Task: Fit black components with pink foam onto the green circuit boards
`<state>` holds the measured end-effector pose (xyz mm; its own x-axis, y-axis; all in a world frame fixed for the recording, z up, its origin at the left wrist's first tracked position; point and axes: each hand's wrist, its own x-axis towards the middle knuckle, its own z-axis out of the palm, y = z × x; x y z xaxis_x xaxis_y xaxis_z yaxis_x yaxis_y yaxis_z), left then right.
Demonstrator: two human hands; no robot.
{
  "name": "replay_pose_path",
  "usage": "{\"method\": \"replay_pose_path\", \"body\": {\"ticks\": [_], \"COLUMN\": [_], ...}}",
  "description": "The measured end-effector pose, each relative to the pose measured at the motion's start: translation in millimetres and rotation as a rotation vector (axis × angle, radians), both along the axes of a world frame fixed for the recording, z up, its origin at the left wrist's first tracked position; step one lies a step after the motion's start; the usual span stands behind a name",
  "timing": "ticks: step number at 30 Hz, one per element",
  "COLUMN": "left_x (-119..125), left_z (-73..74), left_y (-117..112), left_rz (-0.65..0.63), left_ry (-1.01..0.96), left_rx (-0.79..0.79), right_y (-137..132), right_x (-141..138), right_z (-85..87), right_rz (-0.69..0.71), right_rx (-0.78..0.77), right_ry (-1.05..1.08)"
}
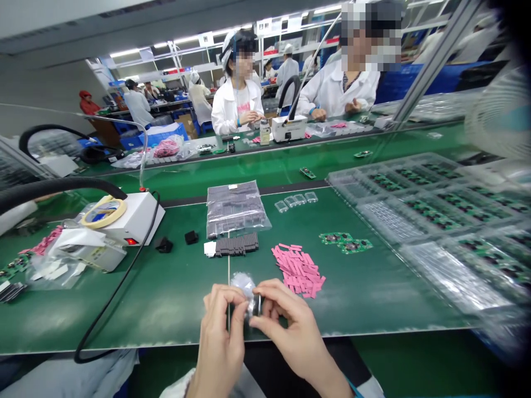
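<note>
Near the front edge of the table, my left hand and my right hand meet over a small shiny part with a dark side. My right thumb and fingers grip this part, and my left thumb and forefinger pinch at its left side. Its exact kind is not clear. Just beyond my fingertips lies crumpled clear plastic. To the right is a heap of pink strips. A row of dark strips with a white end lies farther off, below a clear bag of dark strips.
Trays of circuit boards fill the right side, near loose boards. Small clear covers lie farther back. At left stand a white box with a roll of tape and a black cable. Co-workers sit across the line.
</note>
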<state>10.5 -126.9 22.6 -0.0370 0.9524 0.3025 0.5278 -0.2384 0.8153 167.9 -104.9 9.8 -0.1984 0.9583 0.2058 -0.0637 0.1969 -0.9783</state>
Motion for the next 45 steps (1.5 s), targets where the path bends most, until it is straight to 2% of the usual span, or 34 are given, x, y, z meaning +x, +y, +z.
{"method": "replay_pose_path", "body": {"ticks": [3,6,9,12,15,19,23,27,31,38,42,45], "left_x": [-7.0,-16.1,-22.9,-24.0,-14.4,15.1,46.6,63.0,63.6,58.1,61.0,61.2], "left_z": [-2.4,-1.0,6.4,21.3,39.2,53.1,47.1,34.9,30.3,26.8,33.3,43.8], "left_y": [12.4,24.8,36.1,57.0,97.1,171.9,240.2,278.6,291.8,291.3,280.6,256.2], "left_rz": [0.04,-0.03,-0.097,-0.181,-0.31,-0.508,-0.69,-0.828,-0.884,-0.879,-0.826,-0.733], "left_ry": [0.113,0.308,0.455,0.57,0.664,0.747,0.818,0.864,0.894,0.804,0.626,0.396], "left_rx": [-0.068,-0.124,-0.084,0.021,0.151,0.219,0.245,0.236,0.182,0.043,-0.032,-0.051], "right_y": [2.0,3.9,3.8,3.0,2.9,2.7,0.4,-1.6,-2.1,-1.9,-2.7,-3.1], "right_x": [6.8,14.4,17.4,17.0,16.6,17.2,17.5,17.2,16.6,16.2,16.7,16.3], "right_z": [-5.6,-10.1,-13.0,-14.0,-13.3,-11.1,-9.2,-7.5,-6.0,-4.2,-3.7,-4.7], "right_rz": [-0.101,-0.155,-0.158,-0.137,-0.12,-0.106,-0.104,-0.113,-0.121,-0.116,-0.11,-0.128], "right_rx": [0.031,0.06,0.076,0.065,0.056,0.065,0.076,0.1,0.123,0.126,0.112,0.087], "right_ry": [-0.126,-0.147,-0.147,-0.152,-0.164,-0.19,-0.222,-0.271,-0.3,-0.308,-0.285,-0.226]}}
